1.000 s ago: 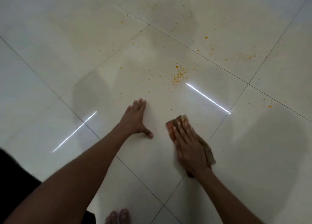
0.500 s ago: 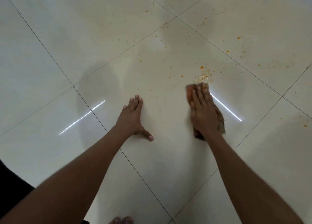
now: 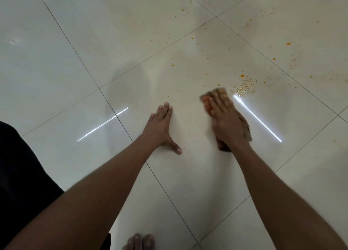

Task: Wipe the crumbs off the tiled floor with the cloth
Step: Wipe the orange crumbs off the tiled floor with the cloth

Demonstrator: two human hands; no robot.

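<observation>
My right hand point(image 3: 227, 122) lies flat on a brown and orange cloth point(image 3: 245, 128) and presses it onto the glossy cream tiled floor point(image 3: 131, 42). The cloth shows beyond my fingertips and at both sides of the palm. A dense patch of orange crumbs point(image 3: 243, 87) lies just past the cloth, to its far right. Single orange crumbs point(image 3: 274, 59) are scattered over the tiles farther away. My left hand point(image 3: 162, 127) rests flat on the floor left of the cloth, fingers together, thumb spread, holding nothing.
Dark grout lines cross the floor diagonally. Two bright light reflections point(image 3: 257, 116) streak the tiles beside my hands. My toes point(image 3: 141, 241) show at the bottom edge, and dark clothing point(image 3: 22, 174) fills the lower left.
My right hand has pushed the cloth forward over the floor to the edge of the dense crumb patch, then shifted slightly left. My left hand stayed planted.
</observation>
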